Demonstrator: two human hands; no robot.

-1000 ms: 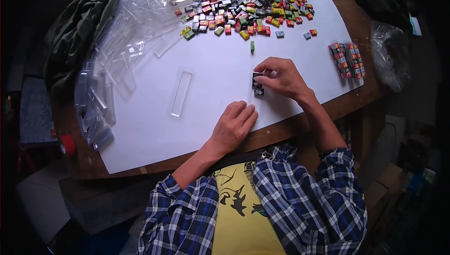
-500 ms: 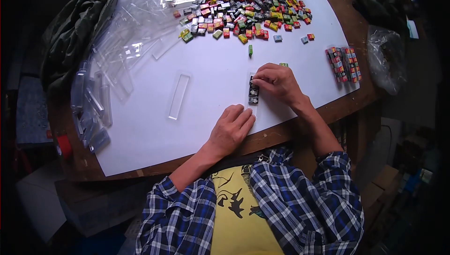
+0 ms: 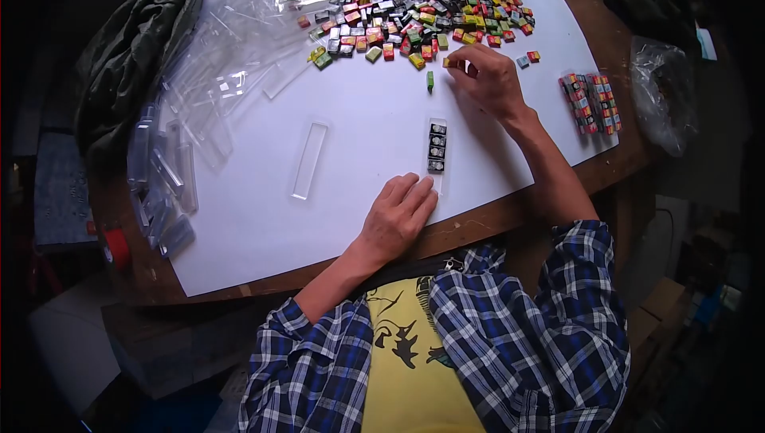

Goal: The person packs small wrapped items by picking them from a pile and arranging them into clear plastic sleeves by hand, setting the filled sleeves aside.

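Note:
A slim clear plastic tray (image 3: 437, 185) lies upright in front of me with several black blocks (image 3: 437, 146) lined up inside it. My left hand (image 3: 398, 211) rests on the sheet, fingers stretched out, the fingertips touching the tray's near end. At the front edge of the pile of small coloured blocks (image 3: 390, 15), my right hand (image 3: 490, 82) pinches a small yellow block (image 3: 449, 62) between thumb and fingers. One green block (image 3: 430, 82) stands apart, left of the right hand. A second clear tray (image 3: 309, 160) lies farther left, with nothing in it.
Many clear plastic trays and lids (image 3: 215, 82) are heaped at the left. Filled packs (image 3: 590, 104) sit at the right edge beside a clear plastic bag (image 3: 661, 98). Red tape (image 3: 117, 247) hangs at the table's left edge; dark cloth (image 3: 139, 50) lies behind it.
My right hand has left the black blocks in the tray and moved away from me to the pile, where it now pinches a yellow block. My left hand stays at the tray's near end.

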